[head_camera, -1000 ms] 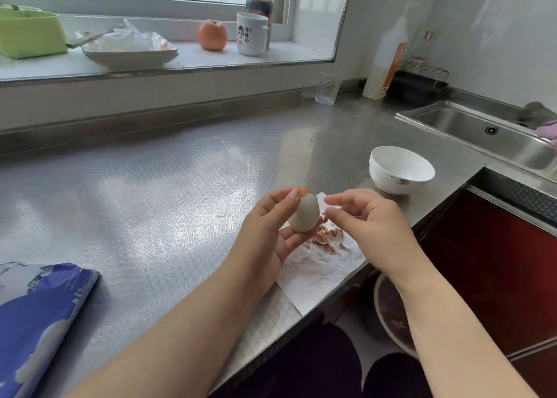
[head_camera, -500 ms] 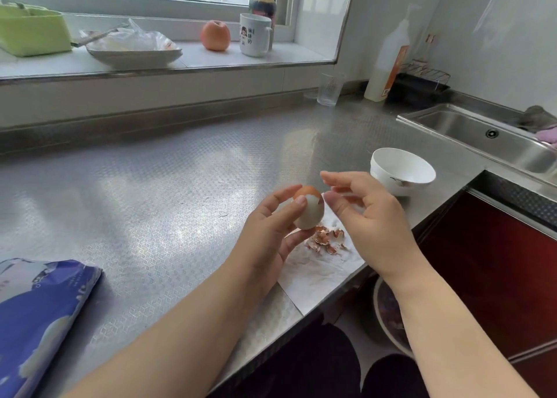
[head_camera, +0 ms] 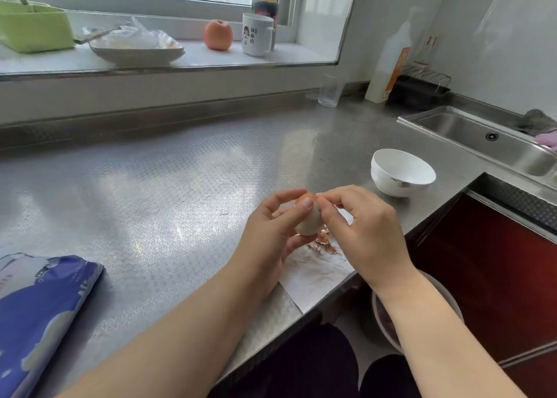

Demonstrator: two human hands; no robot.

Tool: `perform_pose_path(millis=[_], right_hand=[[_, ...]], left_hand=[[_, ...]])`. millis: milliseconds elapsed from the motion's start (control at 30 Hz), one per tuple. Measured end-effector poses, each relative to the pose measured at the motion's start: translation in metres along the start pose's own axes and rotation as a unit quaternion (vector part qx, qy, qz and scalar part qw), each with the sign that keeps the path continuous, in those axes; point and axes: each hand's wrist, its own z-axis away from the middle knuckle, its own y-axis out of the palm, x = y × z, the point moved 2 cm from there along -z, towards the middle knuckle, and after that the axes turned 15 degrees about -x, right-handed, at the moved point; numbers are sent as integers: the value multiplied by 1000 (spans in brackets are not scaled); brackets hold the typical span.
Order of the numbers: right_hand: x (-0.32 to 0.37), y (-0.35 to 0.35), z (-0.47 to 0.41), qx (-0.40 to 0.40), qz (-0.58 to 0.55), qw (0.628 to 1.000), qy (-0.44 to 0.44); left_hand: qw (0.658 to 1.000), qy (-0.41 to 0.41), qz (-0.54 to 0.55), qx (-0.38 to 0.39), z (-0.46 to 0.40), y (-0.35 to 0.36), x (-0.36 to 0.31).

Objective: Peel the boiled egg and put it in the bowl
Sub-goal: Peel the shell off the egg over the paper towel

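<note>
Near the middle of the frame, a little to the right, the left hand (head_camera: 272, 232) holds the egg (head_camera: 309, 218) up over the desk (head_camera: 168, 192). Its fingers (head_camera: 297, 209) are curled around the egg, with the thumb on the front. Most of the egg is white and bare. A small cap of brown shell (head_camera: 304, 199) sits on its top end. The right hand (head_camera: 366, 232) is just beside it, and its fingers (head_camera: 327, 197) are pinched on that bit of shell.

Right under the hands lies a white paper towel (head_camera: 313, 274) at the front edge of the desk. Little brown shell bits (head_camera: 324, 241) lie on it.

To the right of the hands, a bit higher in the frame, stands a white bowl (head_camera: 402, 171). It is near the hands but not touching them.

At the far right is a metal sink (head_camera: 482, 138). At the lower left lies a blue and white bag (head_camera: 39, 307). Up on the window ledge (head_camera: 211, 58) at the top of the frame are a green box (head_camera: 33, 25), a plate (head_camera: 135, 49) with a clear plastic bag on it, a round orange fruit (head_camera: 217, 34) and a white mug (head_camera: 257, 34).
</note>
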Motion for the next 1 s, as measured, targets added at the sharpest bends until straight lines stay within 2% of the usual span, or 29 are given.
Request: perform_pose_path(millis=[200, 367, 433, 600, 700, 867, 1000], right_hand=[[-3, 5, 3, -27, 10, 999, 26], [-8, 9, 8, -32, -32, 986, 159], [-12, 7, 9, -25, -26, 982, 183], [-23, 0, 11, 45, 5, 980, 193], [-24, -3, 9, 77, 35, 984, 159], [-5, -7, 3, 44, -105, 984, 137], [1, -2, 0, 48, -113, 982, 140]], left_hand=[[1000, -2, 2, 7, 0, -1, -1], [1000, -14, 17, 9, 0, 0, -3], [999, -17, 26, 7, 0, -1, -5], [999, -19, 38, 5, -1, -1, -6], [999, -15, 30, 3, -2, -1, -5], [1000, -13, 21, 8, 0, 1, -4], [1000, -9, 20, 15, 2, 1, -4]])
